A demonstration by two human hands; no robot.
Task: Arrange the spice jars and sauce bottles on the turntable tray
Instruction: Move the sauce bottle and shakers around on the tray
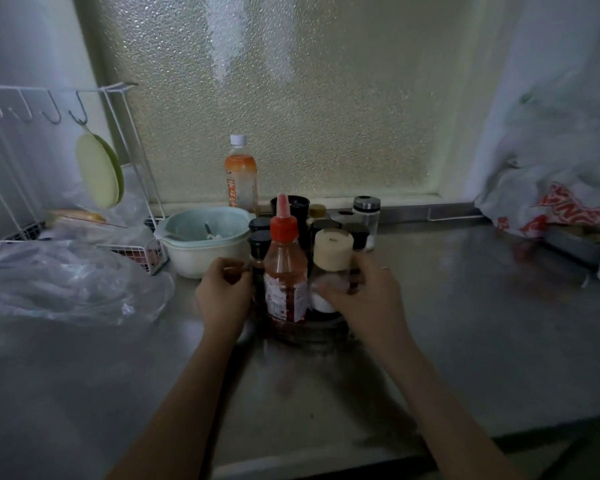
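A dark round turntable tray (321,328) sits on the steel counter in the middle, crowded with jars and bottles. At its front stands a red-capped chili sauce bottle (284,271). Right of it is a clear jar with a cream lid (332,252), and my right hand (364,299) is wrapped around that jar's lower part. My left hand (224,292) is curled against the tray's left side, touching a dark-capped bottle (258,258); I cannot tell whether it grips it. Several black-lidded jars (326,226) stand behind.
A pale green bowl (201,237) sits left of the tray. An orange drink bottle (241,174) and a glass shaker with a silver lid (367,216) stand near the frosted window. A white wire rack (66,188) and plastic bags (59,282) fill the left.
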